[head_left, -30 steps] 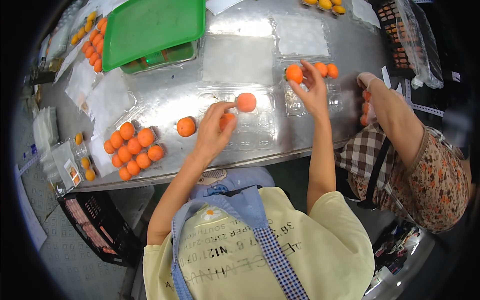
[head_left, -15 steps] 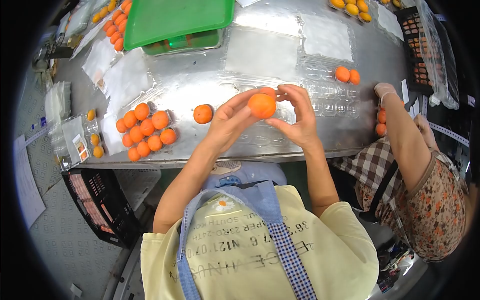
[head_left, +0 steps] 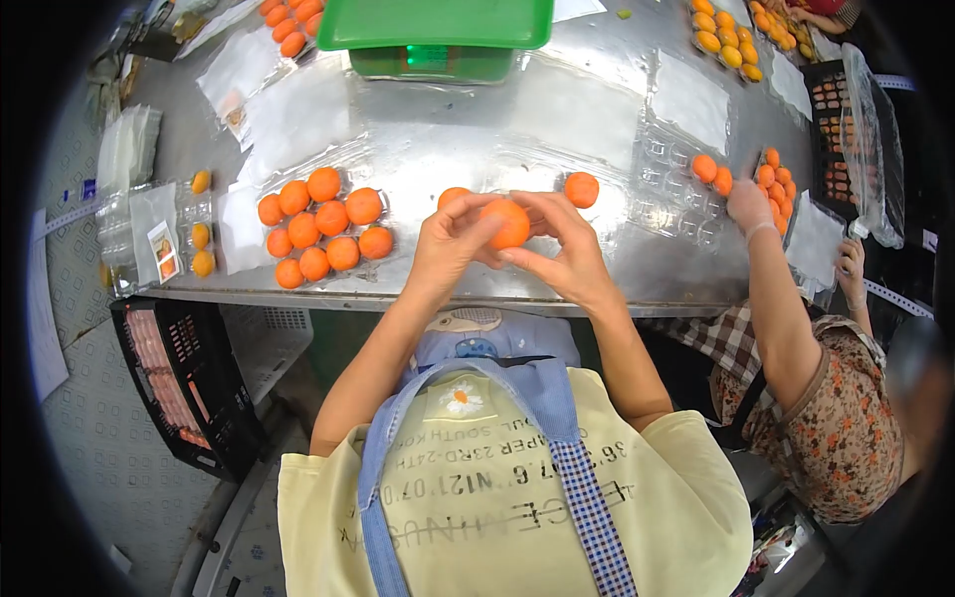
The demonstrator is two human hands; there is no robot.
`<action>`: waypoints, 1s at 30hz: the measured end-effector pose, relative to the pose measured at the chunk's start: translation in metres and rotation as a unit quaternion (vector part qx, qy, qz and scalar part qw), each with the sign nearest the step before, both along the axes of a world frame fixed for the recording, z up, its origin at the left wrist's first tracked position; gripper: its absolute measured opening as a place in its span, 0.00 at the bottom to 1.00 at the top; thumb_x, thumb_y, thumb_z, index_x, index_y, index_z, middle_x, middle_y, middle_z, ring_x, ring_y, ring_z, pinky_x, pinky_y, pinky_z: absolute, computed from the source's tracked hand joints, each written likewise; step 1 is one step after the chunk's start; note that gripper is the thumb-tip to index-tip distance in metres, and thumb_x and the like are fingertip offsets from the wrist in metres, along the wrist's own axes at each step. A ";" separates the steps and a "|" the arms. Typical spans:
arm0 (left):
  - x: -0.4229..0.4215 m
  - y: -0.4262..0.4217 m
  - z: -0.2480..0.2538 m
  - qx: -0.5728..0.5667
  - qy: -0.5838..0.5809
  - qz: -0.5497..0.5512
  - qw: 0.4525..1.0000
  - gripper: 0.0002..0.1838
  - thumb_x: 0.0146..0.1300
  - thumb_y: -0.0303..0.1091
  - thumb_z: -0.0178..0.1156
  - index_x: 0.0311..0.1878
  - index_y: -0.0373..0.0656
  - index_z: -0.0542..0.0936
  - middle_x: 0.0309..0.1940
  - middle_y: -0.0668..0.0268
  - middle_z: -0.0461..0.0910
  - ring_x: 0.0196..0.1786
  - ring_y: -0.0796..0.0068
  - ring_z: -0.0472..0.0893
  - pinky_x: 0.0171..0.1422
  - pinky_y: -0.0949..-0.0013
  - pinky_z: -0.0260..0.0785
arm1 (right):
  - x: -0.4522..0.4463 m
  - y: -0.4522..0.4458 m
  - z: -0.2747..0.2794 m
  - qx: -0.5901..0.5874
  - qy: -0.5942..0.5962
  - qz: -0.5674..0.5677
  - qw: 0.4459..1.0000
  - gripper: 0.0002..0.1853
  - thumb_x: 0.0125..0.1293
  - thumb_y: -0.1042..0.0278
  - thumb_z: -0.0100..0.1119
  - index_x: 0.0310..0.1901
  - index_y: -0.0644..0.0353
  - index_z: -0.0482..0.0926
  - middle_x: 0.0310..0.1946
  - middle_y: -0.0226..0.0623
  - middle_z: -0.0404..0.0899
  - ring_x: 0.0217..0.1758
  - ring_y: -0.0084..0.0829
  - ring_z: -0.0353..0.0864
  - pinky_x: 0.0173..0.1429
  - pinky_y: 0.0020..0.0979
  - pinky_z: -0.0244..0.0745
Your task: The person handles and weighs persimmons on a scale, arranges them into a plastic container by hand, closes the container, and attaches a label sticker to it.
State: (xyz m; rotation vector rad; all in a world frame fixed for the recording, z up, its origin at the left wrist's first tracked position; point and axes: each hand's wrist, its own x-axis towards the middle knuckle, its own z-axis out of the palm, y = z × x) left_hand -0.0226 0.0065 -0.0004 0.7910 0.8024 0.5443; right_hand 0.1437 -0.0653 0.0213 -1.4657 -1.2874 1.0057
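Tiled floor (head_left: 80, 428): pale and patterned, off to the left, with a black crate (head_left: 189, 383) tipped at a slant beside the table's front edge.
Steel table (head_left: 647, 254): shiny, running right across, glare bouncing off the metal.
Left end: a few yellow fruits (head_left: 202, 264) sit at the edge of some clear packaging, and white sheets (head_left: 298, 109) lie just behind.
Packed cluster (head_left: 331, 217): eleven orange fruits bunched in slanting rows, left of the worker.
Green tray (head_left: 438, 25): at the back, over a green box (head_left: 433, 60), a little light glowing there.
Left hand (head_left: 450, 244): palm turned inward, thumb and fingers pressed on the near fruit (head_left: 505, 223); one loose fruit (head_left: 455, 197) peeks out just behind.
Near fruit: right between the two hands, in front of the worker's chest.
Right hand (head_left: 567, 254): curled in from the other side, thumb low, fingers above, closed on that same fruit; both forearms angle inward.
Second loose fruit (head_left: 581, 189): on the steel beyond the right hand.
Clear tray (head_left: 676, 204): moulded cups, two oranges (head_left: 704, 167) in it.
Co-worker's hand (head_left: 751, 209): far right, beside more orange fruit (head_left: 774, 184).
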 end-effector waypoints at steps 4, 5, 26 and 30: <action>-0.028 0.004 0.008 0.051 0.081 0.006 0.995 0.19 0.69 0.42 0.57 0.54 0.37 0.77 0.34 0.63 0.80 0.30 0.77 0.81 0.27 0.75 0.76 | -0.032 0.005 -0.010 -0.096 0.176 0.019 0.980 0.29 0.56 0.70 0.71 0.60 0.66 0.72 0.54 0.42 0.75 0.53 0.33 0.79 0.56 0.33 0.77; -0.036 0.006 0.012 0.042 0.087 0.005 0.995 0.19 0.70 0.44 0.55 0.53 0.37 0.77 0.32 0.63 0.79 0.29 0.77 0.80 0.26 0.75 0.75 | -0.038 0.007 -0.012 -0.122 0.235 0.012 0.964 0.30 0.57 0.69 0.70 0.60 0.67 0.71 0.54 0.43 0.76 0.54 0.33 0.79 0.56 0.33 0.77; -0.255 0.036 -0.032 0.037 0.163 0.329 0.929 0.12 0.70 0.35 0.55 0.51 0.40 0.78 0.34 0.71 0.78 0.33 0.85 0.76 0.36 0.78 0.71 | -0.139 0.080 -0.041 -0.077 -0.011 0.095 0.992 0.28 0.55 0.68 0.71 0.57 0.65 0.73 0.50 0.42 0.75 0.48 0.34 0.81 0.49 0.31 0.81; -0.265 0.037 -0.034 0.031 0.162 0.348 0.923 0.12 0.70 0.35 0.55 0.51 0.40 0.78 0.33 0.71 0.77 0.33 0.85 0.76 0.37 0.78 0.71 | -0.143 0.128 -0.039 0.015 -0.147 0.107 0.983 0.27 0.52 0.71 0.71 0.55 0.63 0.73 0.51 0.43 0.72 0.46 0.36 0.80 0.46 0.30 0.82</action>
